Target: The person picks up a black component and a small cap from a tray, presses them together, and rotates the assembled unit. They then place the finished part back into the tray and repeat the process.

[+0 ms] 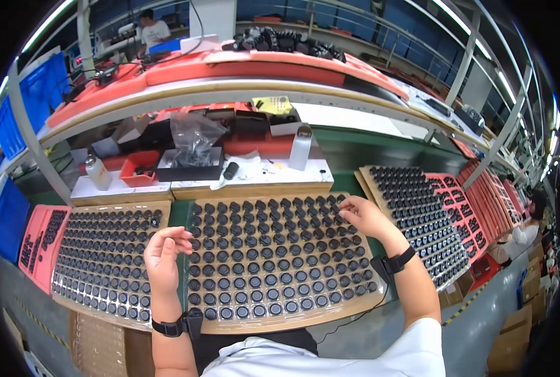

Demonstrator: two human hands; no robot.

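Note:
A clear plastic tray (229,325) on brown cardboard lies in front of me, filled with rows of round black knob-like parts (251,254). At its far right corner my right hand (364,217) reaches over the parts with thumb and fingers pinched together. Whatever lies between those fingertips is too small to make out. My left hand (165,254) hovers by the tray's left edge, palm turned inward and fingers stretched out, holding nothing. Both wrists wear black straps with a small device.
Similar filled trays stand left (104,264) and right (418,220). Pink foam trays (41,242) flank them. Behind are a red bin (139,169), a black box (189,168) with a plastic bag, and a white bottle (300,147). A shelf (229,88) spans above; a thin cable (355,314) hangs near my right arm.

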